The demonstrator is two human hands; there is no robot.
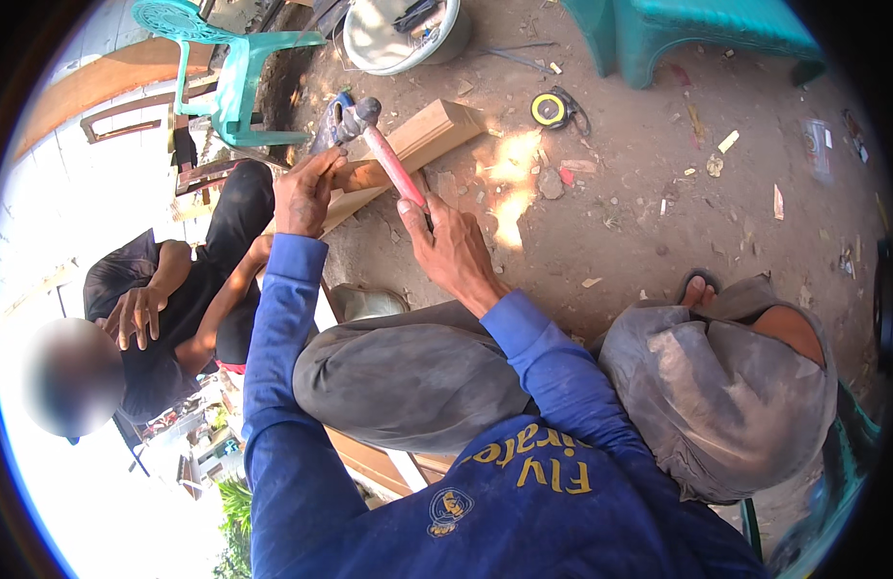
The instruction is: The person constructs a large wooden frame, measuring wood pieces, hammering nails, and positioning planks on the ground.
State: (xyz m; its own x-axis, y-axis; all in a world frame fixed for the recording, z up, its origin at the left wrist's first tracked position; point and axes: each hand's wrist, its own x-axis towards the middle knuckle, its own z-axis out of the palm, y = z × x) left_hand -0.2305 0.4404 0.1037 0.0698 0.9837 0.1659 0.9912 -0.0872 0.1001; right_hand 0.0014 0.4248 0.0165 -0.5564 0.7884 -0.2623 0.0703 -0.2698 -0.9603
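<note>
My right hand (456, 251) is wrapped round the red handle of a hammer (393, 166). The hammer's dark metal head is raised just past the fingertips of my left hand (304, 193). Those left fingers are pinched together at a pale wooden beam (432, 133), and whatever lies between them is too small to make out. The beam runs slantwise from beside my left knee toward the far middle. A darker brown stretch of wood (364, 175) shows between my left hand and the hammer handle. Behind the hammer head is a blue-and-grey object, partly hidden.
A person in black (147, 289) sits close on my left. Farther off stand a green plastic chair (239, 82) and a bucket (422, 66) with tools. A yellow-and-black tape measure (552, 109) lies on the dirt among wood scraps. Another green plastic seat (702, 34) stands far right.
</note>
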